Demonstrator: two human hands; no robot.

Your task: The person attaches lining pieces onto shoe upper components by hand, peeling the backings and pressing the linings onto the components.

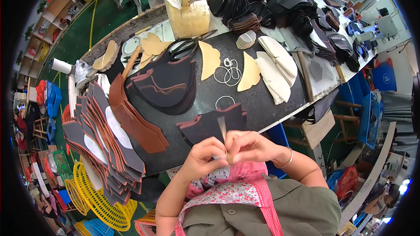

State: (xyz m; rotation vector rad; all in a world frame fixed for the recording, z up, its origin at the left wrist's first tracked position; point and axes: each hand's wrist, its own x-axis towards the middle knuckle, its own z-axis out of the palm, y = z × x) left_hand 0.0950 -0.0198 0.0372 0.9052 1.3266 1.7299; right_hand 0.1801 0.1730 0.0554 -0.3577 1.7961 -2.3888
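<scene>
Close to my body, my left hand [204, 158] and my right hand [249, 146] meet with fingertips pinched together. Between them is a narrow pale strip [222, 126], its free end pointing away from me over a dark cut piece with brown edges [205, 122]. A small tan bit [229, 158] shows between my fingertips; its kind is unclear. Just beyond the dark piece lies a thin white ring of cord [225, 101]. Farther off, more looped white cord [227, 75] rests between two cream scalloped pieces [210, 60] [249, 72].
Left of my hands are stacked dark pieces [111, 144], brown pieces [131, 113] and a curved dark stack [164, 85]. Scissors [181, 49] lie near a yellowish block [188, 19]. White panels [275, 72] and piled black pieces [293, 8] occupy the table's right side.
</scene>
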